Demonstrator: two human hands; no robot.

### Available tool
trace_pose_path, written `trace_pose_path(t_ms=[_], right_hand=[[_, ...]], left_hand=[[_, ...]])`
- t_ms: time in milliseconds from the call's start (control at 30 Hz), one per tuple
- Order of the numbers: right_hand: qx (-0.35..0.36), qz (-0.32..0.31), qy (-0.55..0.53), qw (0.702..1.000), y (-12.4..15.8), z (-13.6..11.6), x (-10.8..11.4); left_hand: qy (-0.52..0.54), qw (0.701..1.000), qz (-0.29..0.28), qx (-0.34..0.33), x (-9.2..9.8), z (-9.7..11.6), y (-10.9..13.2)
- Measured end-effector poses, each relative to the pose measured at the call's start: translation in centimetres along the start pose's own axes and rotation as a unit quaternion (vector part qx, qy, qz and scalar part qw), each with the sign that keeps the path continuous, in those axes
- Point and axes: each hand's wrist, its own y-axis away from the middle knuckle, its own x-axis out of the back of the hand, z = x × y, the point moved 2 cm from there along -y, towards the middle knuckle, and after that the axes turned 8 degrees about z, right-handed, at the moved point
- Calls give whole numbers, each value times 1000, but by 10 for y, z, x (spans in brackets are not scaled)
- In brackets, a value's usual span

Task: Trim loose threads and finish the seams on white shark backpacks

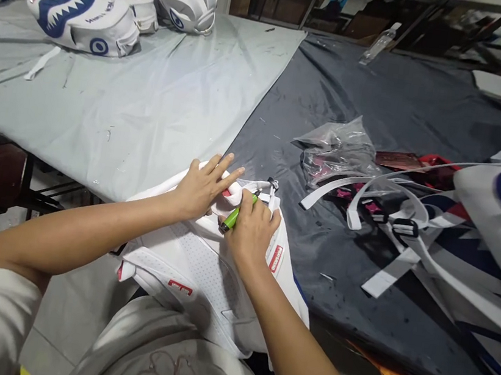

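Observation:
A white bag (pixel 204 255) with small red labels lies over the table's near edge and hangs toward my lap. My left hand (pixel 201 190) rests on its rolled white upper part, fingers spread and pointing up and right. Just right of it, my right hand (pixel 252 228) is closed around a green tool (pixel 234 215) with a dark end, held slanting over the bag. The tool's upper tip lies near a strap and a black buckle (pixel 273 183). What is under my right palm is hidden.
Finished-looking white and blue bags (pixel 88 18) stand at the back left. On the right are a clear plastic bag (pixel 341 150), loose white straps (pixel 386 279) with black buckles and a large white-blue bag (pixel 500 214). A clear bottle (pixel 380 43) lies at the back of the dark cover (pixel 327 93).

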Motion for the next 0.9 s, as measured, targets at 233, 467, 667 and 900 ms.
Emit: trace_pose_path(t_ms=[233,467,667,900], right_hand=[[37,28,-86,995,4,18,21],[-121,-8,-399,909,18,39,60],[-22,-237,-407,882,-5,31,36],[150,-203,-311,916,-9,28,46]], left_hand=[[1,1000,10,11,5,2,0],[26,999,28,23,9,4,7],[33,996,4,83,12,6,9],[52,996,3,78,12,5,9]])
